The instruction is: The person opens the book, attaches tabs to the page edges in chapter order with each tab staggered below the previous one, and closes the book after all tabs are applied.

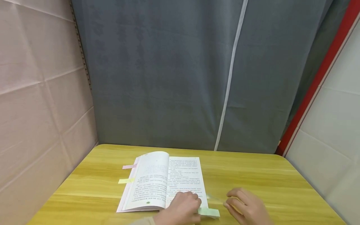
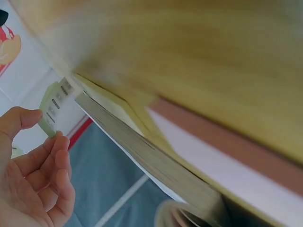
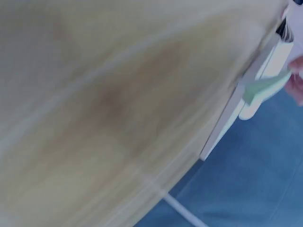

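Head view: open book lies near table's front edge, left of centre; left hand rests on its right page's lower corner, fingers pinching a green sticky-note pad; right hand just right of pad, fingers loosely curled, grasping nothing visible; pink tab and yellow tab stick out from book's left edge.
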A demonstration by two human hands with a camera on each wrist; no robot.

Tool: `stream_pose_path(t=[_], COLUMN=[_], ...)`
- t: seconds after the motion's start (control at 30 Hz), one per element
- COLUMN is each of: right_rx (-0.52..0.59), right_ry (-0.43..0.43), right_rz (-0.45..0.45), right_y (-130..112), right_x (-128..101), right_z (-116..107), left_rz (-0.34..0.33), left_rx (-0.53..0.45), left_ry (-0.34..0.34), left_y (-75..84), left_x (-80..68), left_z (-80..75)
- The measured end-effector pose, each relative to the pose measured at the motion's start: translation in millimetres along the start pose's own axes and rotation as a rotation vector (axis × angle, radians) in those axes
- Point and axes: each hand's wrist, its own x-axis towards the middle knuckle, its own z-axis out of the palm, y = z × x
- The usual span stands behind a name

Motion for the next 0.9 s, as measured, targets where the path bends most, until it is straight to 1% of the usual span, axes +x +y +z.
stream_pose_path(t=[0.17, 0.27, 0.33, 0.53, 0.7, 0.8, 0.9], right_rx=[-0.052, -0.074, -0.095, -0.114, -0.113, -0.11, -0.104], right_ry=[-0.013, -0.02, -0.03, -0.042, -0.048, -0.052, -0.052], right_rz=[0.137, 0.198, 0.223, 0.24, 0.257, 0.27, 0.272], right_y=[10.6, 15.7, 18.5, 23.1, 25.2, 26.0, 26.9], right_x=[-7.1, -10.1, -11.3, -13.0, -16.3, -18.1, -19.1], right_z=[-9.8, -14.4, -16.4, -17.9, -16.4, -15.2, -13.8], left_rz=[0.013, 0.03, 0.052, 0.123, 0.123, 0.12, 0.118], left_rx=[0.033, 0.05, 0.072, 0.108, 0.068, 0.054, 0.072], left_ry=[-0.125, -0.181, -0.191, -0.183, -0.237, -0.254, -0.267], left_y=[12.8, 19.9, 24.1, 33.9, 37.7, 39.2, 40.8], left_x=[8.2, 12.7, 14.7, 18.3, 20.1, 20.0, 20.0], left_z=[-0.4, 1.1, 2.9, 7.2, 9.3, 10.2, 10.6])
